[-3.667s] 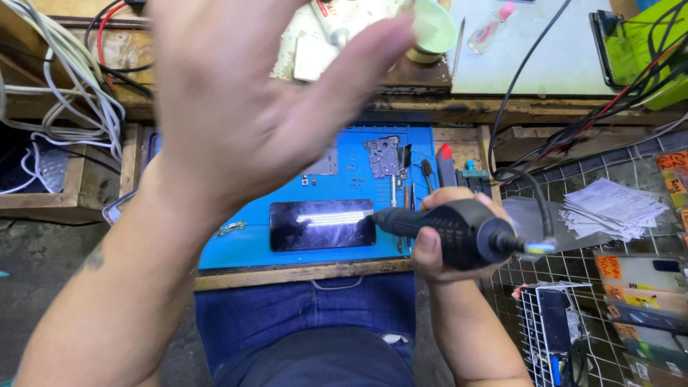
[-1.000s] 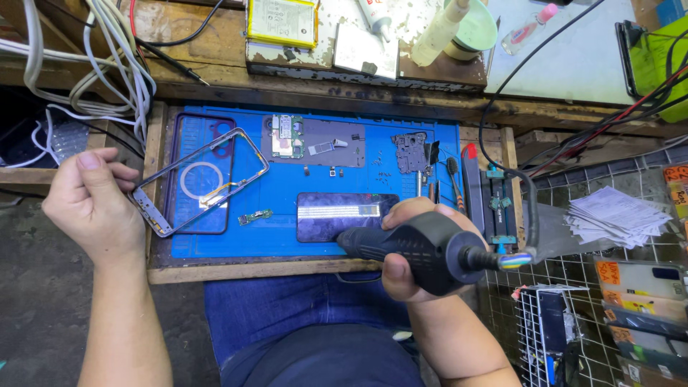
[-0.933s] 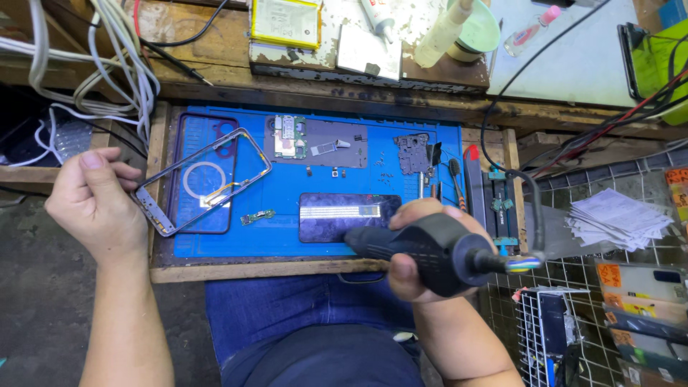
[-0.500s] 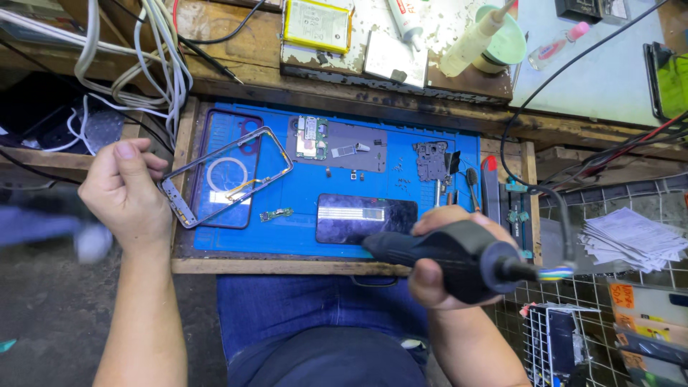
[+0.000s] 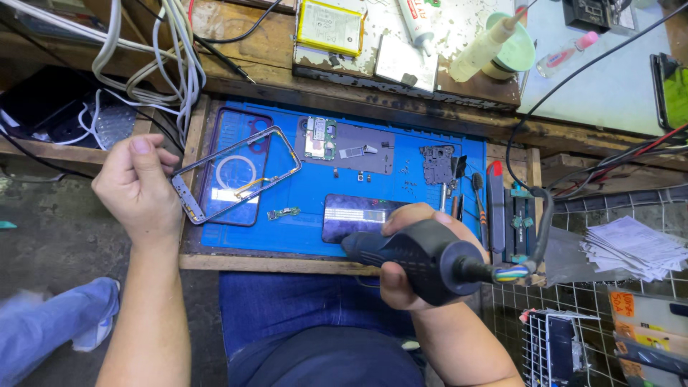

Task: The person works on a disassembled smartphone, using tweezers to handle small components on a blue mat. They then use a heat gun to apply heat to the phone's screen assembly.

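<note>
Since half a second ago little has shifted: my left hand (image 5: 136,190) has stayed curled at the bench's left edge, and my right hand (image 5: 412,258) has eased the tool a touch lower over the front rail. My left hand is closed, fingers pinching the corner of the bare phone frame (image 5: 236,172), which tilts up off the blue mat (image 5: 315,197) over a purple phone back (image 5: 233,175). The grip is on one corner only, so I judge the thin frame could twist or slip and knock the small flex part (image 5: 284,213) just beside it. Further right, my right hand is wrapped tight round the black hot-air handle (image 5: 416,254), its nozzle pointing at the dark phone (image 5: 358,215). Lingering heat could scorch that glass, and the cord (image 5: 534,229) could snag the clamp (image 5: 517,222).
</note>
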